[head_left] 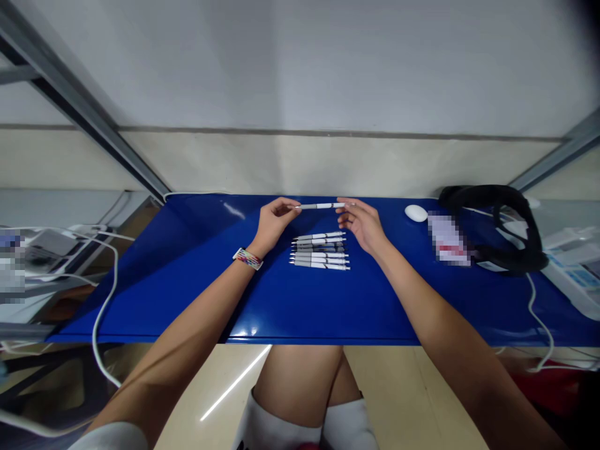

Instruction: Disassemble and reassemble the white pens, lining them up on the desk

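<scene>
Seen from the head camera, a person is leaning over a blue table (281, 306), holding a pen (319, 205) level near its far edge. The left hand (275, 220), a patterned bracelet (248, 257) circling its wrist, is pinching the grey, pointed end between thumb and fingers. The right hand (364, 225) is closing thumb and forefinger on the white end, its other fingers curling apart below.

Just nearer the person, a group of pens (321, 258) is lying side by side on the tabletop, tips pointing left; a darker one is resting among the white-and-grey barrels.

At far right, beyond the table's side, a pale, tray-like container (574, 272) is showing blue and white patches, its contents too blurred to name.

The far edge of the table is running close along the wall (304, 162), while the near edge is stretching in front of the person's legs. Bare blue surface is opening to the left of the pens and between them and the near edge. On the right, a white, rounded object (415, 213), a pixelated card (447, 239) and a black strapped device (529, 240) are taking up room, and a white cable (539, 319) is trailing toward the near edge.
</scene>
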A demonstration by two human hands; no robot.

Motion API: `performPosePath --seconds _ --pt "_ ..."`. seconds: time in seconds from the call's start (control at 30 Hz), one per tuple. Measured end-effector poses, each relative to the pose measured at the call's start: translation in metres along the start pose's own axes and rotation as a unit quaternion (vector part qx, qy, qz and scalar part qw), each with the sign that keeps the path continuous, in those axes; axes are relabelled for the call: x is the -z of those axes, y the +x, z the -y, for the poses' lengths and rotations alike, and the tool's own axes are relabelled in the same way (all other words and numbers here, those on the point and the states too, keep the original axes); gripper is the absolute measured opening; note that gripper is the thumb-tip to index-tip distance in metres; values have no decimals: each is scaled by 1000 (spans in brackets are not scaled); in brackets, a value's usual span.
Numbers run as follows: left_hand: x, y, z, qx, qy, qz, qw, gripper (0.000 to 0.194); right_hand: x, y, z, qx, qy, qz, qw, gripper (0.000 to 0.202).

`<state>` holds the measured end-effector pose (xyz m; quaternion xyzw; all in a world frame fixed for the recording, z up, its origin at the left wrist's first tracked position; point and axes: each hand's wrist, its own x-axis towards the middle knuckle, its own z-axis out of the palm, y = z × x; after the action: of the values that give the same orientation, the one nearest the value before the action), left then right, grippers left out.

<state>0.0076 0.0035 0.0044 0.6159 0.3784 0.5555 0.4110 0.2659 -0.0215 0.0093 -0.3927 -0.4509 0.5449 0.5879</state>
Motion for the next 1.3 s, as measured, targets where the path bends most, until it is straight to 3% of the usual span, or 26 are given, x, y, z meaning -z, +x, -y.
performPosePath --seconds 0.1,0.23,0.4,0.8,1.07,1.3 --pt "0 -3 -3 -27 37 46 998 23 5 1 -2 78 -150 -1 986 28" --pt "-1 -7 -6 -48 124 93 987 20 13 0 -1 140 -300 40 943 18" --pt "0 -10 -12 -125 274 189 935 17 16 -4 3 163 -395 104 898 10" --pt "1 -9 -11 -166 319 235 903 16 20 -6 5 181 -430 131 875 13" --pt "0 -9 -11 -172 326 244 897 10 20 -7 7 171 -431 143 874 11" --pt "1 -10 -9 -165 310 241 905 12 21 -9 7 177 -464 150 855 12"
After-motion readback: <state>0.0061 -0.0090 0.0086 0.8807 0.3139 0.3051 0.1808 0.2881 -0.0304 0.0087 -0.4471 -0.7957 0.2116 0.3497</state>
